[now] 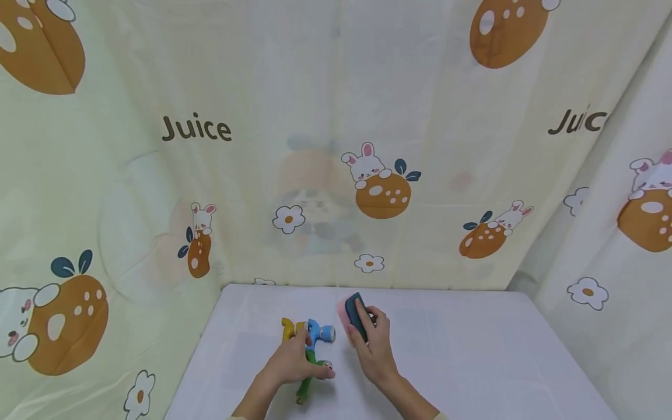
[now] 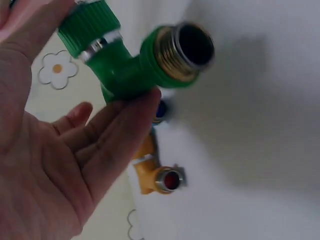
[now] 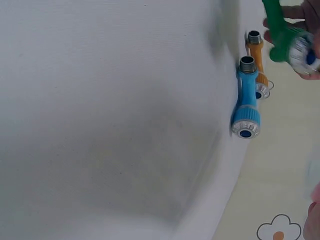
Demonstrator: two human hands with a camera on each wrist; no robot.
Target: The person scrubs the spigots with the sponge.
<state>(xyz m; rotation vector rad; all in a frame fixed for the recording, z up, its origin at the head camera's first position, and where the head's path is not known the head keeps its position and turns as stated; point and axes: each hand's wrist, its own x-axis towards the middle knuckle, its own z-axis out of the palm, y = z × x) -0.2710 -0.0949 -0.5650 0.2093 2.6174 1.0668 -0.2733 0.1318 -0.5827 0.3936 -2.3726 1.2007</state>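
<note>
My left hand [image 1: 294,359] holds a green plastic tap [image 2: 125,72] between thumb and fingers, over the table. Its threaded metal end points to the right in the left wrist view, and a ribbed collar sits near the thumb. Just beyond this hand lie a blue tap [image 3: 247,95] and a yellow tap [image 3: 255,52], side by side on the table. My right hand [image 1: 378,353] grips a flat sponge-like block [image 1: 354,315], dark teal on one face and pink on the other. In the right wrist view only a sliver of pink shows at the right edge.
A white cloth covers the table [image 1: 462,350]. Behind it and along both sides hang pale curtains [image 1: 315,87] printed with oranges, rabbits and flowers. The back curtain meets the table's far edge.
</note>
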